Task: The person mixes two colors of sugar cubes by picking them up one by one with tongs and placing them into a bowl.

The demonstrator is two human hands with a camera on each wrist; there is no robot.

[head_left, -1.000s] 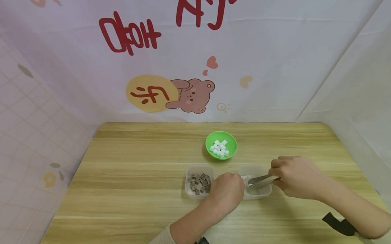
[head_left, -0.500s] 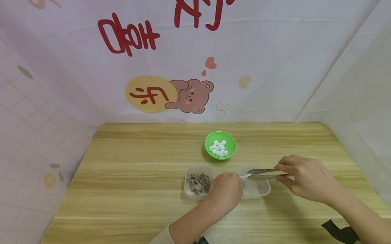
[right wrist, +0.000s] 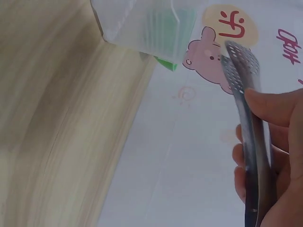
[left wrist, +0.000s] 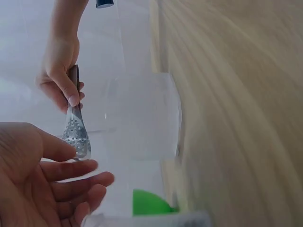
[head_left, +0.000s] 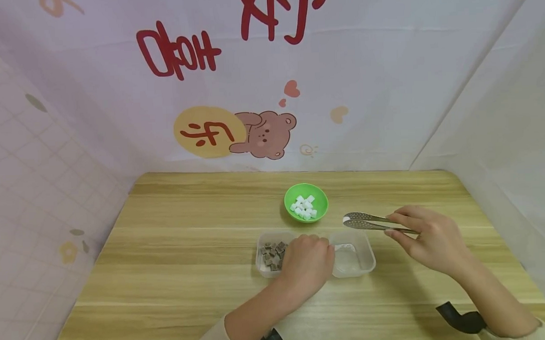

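Observation:
My right hand grips metal tongs with perforated tips, raised behind the right clear plastic container. A small white piece shows between the tong tips. My left hand hovers at the gap between both containers, partly covering the left one. Its fingers are loosely bent and hold nothing in the left wrist view. Grey-brown cubes lie in the left clear container. Farther back, a green bowl holds several white cubes.
A wood-grain table carries everything. White printed cloth hangs along its back, with more cloth at both sides. Black straps are on the wrists.
The tongs rose out of the right container, moving back toward the bowl's side with a white piece at the tips. My left hand shifted slightly left, off the right container's edge.

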